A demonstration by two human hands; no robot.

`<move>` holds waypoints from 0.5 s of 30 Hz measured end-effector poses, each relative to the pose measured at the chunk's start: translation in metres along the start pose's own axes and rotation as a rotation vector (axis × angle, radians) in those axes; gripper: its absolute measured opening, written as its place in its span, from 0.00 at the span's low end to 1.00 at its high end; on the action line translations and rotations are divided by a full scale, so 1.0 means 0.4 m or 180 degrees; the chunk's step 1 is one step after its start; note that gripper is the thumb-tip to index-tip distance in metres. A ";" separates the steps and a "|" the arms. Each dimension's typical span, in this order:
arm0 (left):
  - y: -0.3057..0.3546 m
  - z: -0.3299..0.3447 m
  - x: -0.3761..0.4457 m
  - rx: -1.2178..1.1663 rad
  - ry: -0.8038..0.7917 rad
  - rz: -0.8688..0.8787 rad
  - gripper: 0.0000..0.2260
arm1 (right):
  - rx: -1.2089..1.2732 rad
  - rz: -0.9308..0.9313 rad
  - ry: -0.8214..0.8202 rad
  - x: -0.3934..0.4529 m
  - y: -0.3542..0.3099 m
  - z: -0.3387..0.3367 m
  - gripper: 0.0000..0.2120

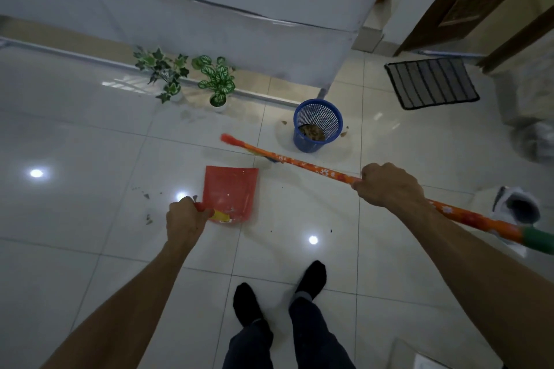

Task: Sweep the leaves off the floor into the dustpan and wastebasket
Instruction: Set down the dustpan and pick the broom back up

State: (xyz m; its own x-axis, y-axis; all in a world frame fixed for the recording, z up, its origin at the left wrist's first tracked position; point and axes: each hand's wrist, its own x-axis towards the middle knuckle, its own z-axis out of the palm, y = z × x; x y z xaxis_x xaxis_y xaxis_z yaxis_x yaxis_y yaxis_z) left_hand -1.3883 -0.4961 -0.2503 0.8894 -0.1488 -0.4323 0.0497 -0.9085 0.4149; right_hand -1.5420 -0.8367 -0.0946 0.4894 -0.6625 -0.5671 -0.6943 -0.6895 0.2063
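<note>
Red plastic is showing where the dustpan (230, 192) is sitting low over the glossy tiled floor (90, 135), its open mouth pointing away from the person. The left hand (185, 220) is curling tightly around the dustpan's short handle, where a yellow patch is peeking out just beside the knuckles. The right hand (389, 184) is wrapping its fingers around the orange flowered broom (299, 162), gripping the stick partway along; the stick is slanting from a green end cap at the right edge up and leftward to a blurred orange tip beyond the dustpan. Whether the broom head is touching the tiles is hard to tell.

Behind the broom, the blue mesh wastebasket (317, 124) is standing upright, and brown leaves (312, 132) are lying in its bottom. A few leaf scraps (344, 133) are lying on the floor just beside the basket, and small dark crumbs (147, 219) are scattering left of the left hand.

Two small potted plants (192, 78) are standing side by side near the base of a pale wall. A dark striped mat (431, 82) is lying by a wooden door (467, 0) at the upper right. The person's feet in black socks (278, 293) are standing on the tiles below the dustpan.
</note>
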 end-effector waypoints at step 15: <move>0.533 0.038 -0.053 -0.3015 -0.2783 -0.0959 0.20 | 0.2072 -0.0121 -0.0881 0.001 -0.128 -0.023 0.16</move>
State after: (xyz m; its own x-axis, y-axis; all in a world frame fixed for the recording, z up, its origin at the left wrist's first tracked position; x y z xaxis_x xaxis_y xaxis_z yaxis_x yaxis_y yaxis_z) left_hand -1.4034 -0.6928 -0.1650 0.2212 -0.5160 -0.8275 0.8061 -0.3809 0.4530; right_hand -1.5014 -0.8044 -0.0979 0.4275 -0.4830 -0.7642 -0.8961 -0.3384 -0.2873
